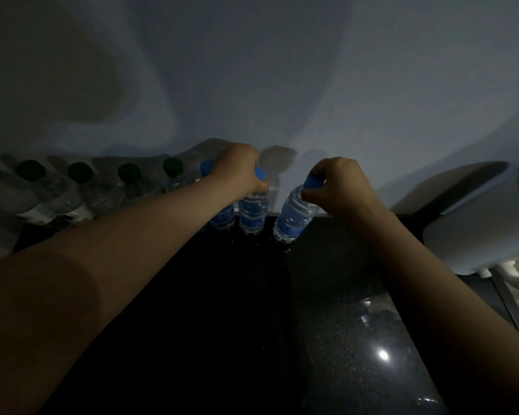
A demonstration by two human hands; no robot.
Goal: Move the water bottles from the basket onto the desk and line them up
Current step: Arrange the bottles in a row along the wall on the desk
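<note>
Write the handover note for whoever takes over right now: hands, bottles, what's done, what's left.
Left hand: grips the cap of the upright blue-capped bottle at the row's right end.
Right hand: grips the cap of the tilted blue-capped bottle, just right of the row and apart from it.
Done: green-capped bottles and a third blue-capped bottle stand lined up along the wall on the dark desk.
Left: stand the tilted bottle upright in line, then release both. The basket is out of view, so I cannot tell whether more remain.
</note>
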